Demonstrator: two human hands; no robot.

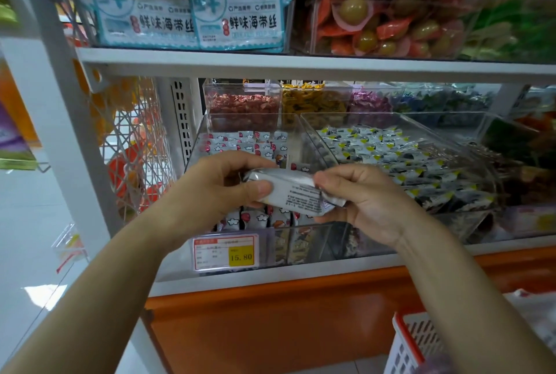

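now, left hand: my thumb and fingers curl round the silver snack packet
right hand: fingertips pinch its other end
clear bin, just behind it: white-and-red wrapped snacks

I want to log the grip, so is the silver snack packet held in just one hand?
No, the left hand and the right hand both grip the silver snack packet, one at each end.

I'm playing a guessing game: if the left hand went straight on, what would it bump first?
Probably the white snack packets in the clear bin, just beyond the left hand, which holds a silver packet. Depth is hard to judge here.
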